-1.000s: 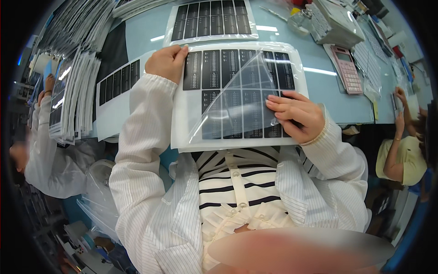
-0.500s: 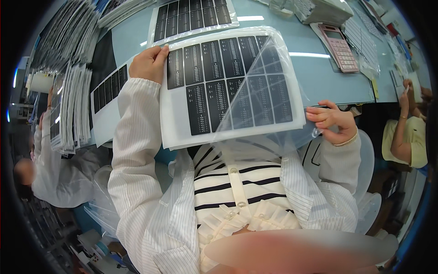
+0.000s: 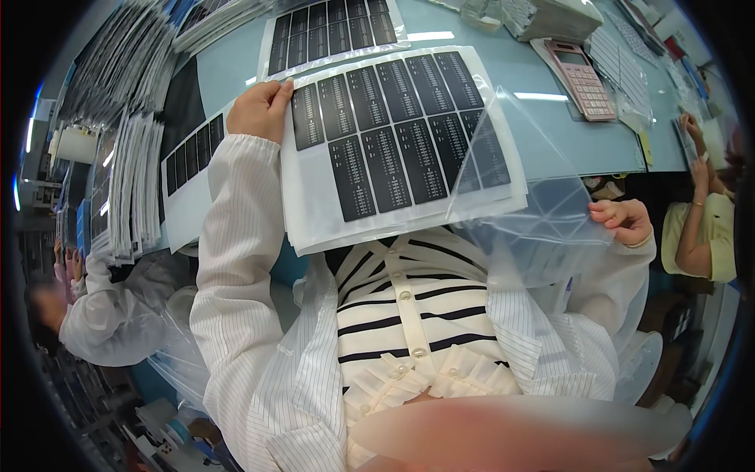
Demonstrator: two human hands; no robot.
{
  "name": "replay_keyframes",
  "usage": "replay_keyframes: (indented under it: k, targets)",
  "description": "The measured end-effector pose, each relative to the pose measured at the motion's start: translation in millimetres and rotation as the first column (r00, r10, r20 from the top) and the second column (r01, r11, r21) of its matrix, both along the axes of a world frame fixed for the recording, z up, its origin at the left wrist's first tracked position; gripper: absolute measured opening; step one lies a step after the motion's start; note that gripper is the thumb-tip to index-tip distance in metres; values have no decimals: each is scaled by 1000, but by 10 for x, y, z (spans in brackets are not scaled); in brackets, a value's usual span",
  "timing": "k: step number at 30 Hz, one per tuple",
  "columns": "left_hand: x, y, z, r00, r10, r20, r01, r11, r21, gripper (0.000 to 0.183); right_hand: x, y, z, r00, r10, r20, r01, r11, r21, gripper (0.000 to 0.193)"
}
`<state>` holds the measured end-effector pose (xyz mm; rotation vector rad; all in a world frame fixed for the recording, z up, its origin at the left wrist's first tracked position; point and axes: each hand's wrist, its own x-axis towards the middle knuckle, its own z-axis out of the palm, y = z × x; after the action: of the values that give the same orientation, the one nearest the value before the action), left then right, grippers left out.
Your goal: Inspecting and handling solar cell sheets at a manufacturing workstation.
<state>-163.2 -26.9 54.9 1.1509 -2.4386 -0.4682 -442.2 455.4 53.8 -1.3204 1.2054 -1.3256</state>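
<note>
At the far left of the table (image 3: 236,55) we see leaning stacks of sheets (image 3: 130,185), too many to count, and one co-worker in a white coat (image 3: 110,315) below them. Next, our left hand (image 3: 258,110) is closed on the upper left corner of the stack of label sheets (image 3: 393,141), thumb on top; the stack reaches from the table edge over our chest. Its top sheet shows two rows of black labels, about six in the upper row and five below. One more label sheet (image 3: 330,27) lies flat behind it. To the right, our right hand (image 3: 623,222) pinches with closed fingers the edge of one clear plastic film (image 3: 543,197), lifted off the stack's right side. Further right lies one pink calculator (image 3: 583,69), and a second person's arm (image 3: 700,228) is at the edge.
</note>
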Motion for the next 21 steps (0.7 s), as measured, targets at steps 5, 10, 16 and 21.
replay_keyframes:
  k: [5, 10, 16, 21]
  targets:
    - [-9, 28, 13, 999, -32, 32, 32, 999, 10, 34, -24, 280, 23, 995, -10, 98, 10, 1000, 4, 18]
    - [-14, -11, -24, 997, -67, 31, 67, 998, -3, 35, -217, 760, -109, 991, -64, 116, 63, 998, 8, 14]
    - [75, -115, -81, 994, -83, 65, 89, 991, -99, 38, -263, 1015, -129, 972, -198, 129, 219, 960, -176, 19]
    - [-166, 217, 382, 968, 5, 251, 35, 987, -156, 43, -2174, 938, -525, 960, -244, 140, 274, 924, -269, 16]
